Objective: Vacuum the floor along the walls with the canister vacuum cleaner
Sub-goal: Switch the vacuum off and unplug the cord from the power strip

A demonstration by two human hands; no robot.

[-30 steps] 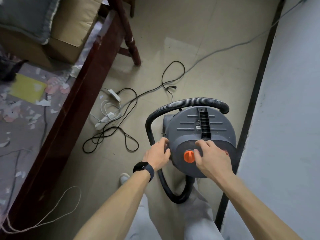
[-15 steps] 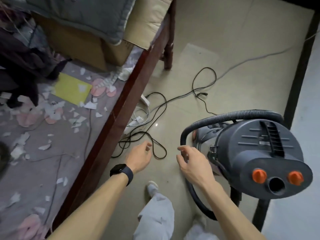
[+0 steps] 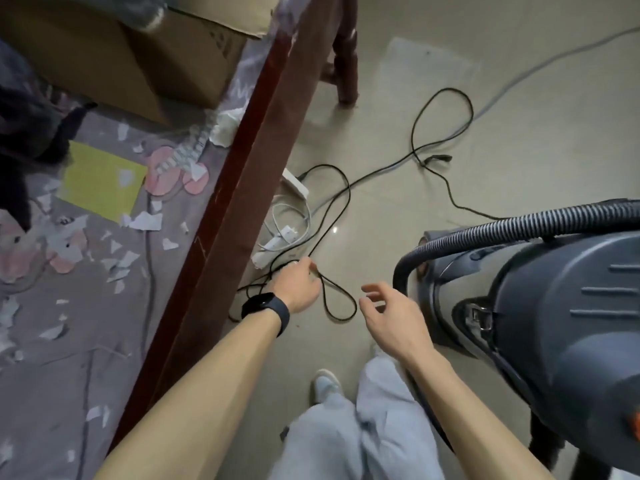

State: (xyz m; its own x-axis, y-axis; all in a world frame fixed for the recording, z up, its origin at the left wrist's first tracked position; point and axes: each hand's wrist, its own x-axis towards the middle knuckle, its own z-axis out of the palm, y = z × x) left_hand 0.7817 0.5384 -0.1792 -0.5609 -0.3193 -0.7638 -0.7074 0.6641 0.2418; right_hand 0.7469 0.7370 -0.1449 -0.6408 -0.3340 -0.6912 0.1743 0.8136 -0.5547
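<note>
Bed top: a grey cover (image 3: 41, 341) strewn with torn paper scraps, with a flat yellow sheet (image 3: 100, 183) and a brown cardboard box (image 3: 138, 53) whose print is too blurred to read.
Bed rail: a dark red wooden rail (image 3: 235, 216) running diagonally, with a white power strip (image 3: 277, 244) on the beige tiled floor (image 3: 519, 116) just beside it.
Cord: a thin black power cord (image 3: 332, 216) winding across the floor and ending in a loop between the hands.
Left hand (image 3: 298, 284): wearing a black wristwatch (image 3: 266, 310). Its fingers are curled down where the loop begins, and I cannot tell whether they pinch the cord.
Right hand (image 3: 391, 313): fingers spread and loosely bent, holding nothing, near the vacuum but apart from it.
Vacuum: a dark grey canister vacuum cleaner (image 3: 554, 306) on the floor at the right edge, partly cut off. Its long axis runs from upper left to lower right, with an orange knob (image 3: 635, 424) at the near end.
Hose: a black ribbed hose (image 3: 519, 226) arching over the canister's far side.
Change: half a second ago the right hand was at the hose. The left hand has since reached the cord.
</note>
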